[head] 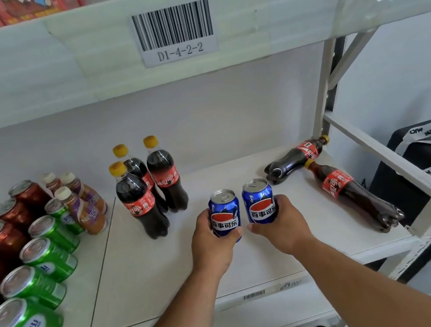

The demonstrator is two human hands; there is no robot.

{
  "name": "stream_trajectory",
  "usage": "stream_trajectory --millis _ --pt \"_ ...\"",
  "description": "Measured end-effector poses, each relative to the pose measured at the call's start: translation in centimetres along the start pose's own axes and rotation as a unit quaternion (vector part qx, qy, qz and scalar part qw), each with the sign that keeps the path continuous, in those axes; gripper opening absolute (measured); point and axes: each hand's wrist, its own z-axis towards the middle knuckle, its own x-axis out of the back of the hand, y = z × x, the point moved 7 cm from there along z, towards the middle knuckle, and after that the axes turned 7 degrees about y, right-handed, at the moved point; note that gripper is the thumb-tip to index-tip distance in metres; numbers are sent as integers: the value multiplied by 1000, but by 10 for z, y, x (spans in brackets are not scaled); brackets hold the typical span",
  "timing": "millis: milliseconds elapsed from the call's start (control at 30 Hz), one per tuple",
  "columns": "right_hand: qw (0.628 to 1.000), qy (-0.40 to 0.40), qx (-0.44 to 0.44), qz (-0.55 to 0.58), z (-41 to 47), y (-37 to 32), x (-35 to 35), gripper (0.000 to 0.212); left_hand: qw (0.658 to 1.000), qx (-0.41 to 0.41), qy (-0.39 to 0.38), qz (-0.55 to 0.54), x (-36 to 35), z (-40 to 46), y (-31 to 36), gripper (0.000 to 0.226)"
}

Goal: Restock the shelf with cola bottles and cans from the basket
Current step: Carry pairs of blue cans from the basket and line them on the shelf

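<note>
Left hand point(210, 239) and right hand point(282, 223) each grip an upright can, left can point(224, 212) and right can point(259, 201), mid-shelf point(170, 272), probably for placing side by side.

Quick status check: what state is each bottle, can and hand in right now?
Left hand: grips the left blue can, upright.
Right hand: grips the right blue can, upright.
Three cola bottles: standing, capped.
Two cola bottles: lying down, capped.
Green cans: upright, unopened.
Red cans: upright.
</note>
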Motion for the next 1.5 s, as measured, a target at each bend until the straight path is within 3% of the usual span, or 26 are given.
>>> stream_trajectory --millis 467,1133,1300,1500 --pt "1000 -18 0 26 21 19 -9 63 1000 0 3 6 -17 20 -19 74" --pt "999 -25 30 -22 15 10 -12 80 998 -44 -18 31 -25 16 -18 84" --pt "999 -21 19 -30 6 19 1 93 999 -34 -14 13 -16 8 -23 71" --pt "1000 -19 -15 -5 -1 28 5 61 1000 3 -4 -20 -18 4 -32 63"
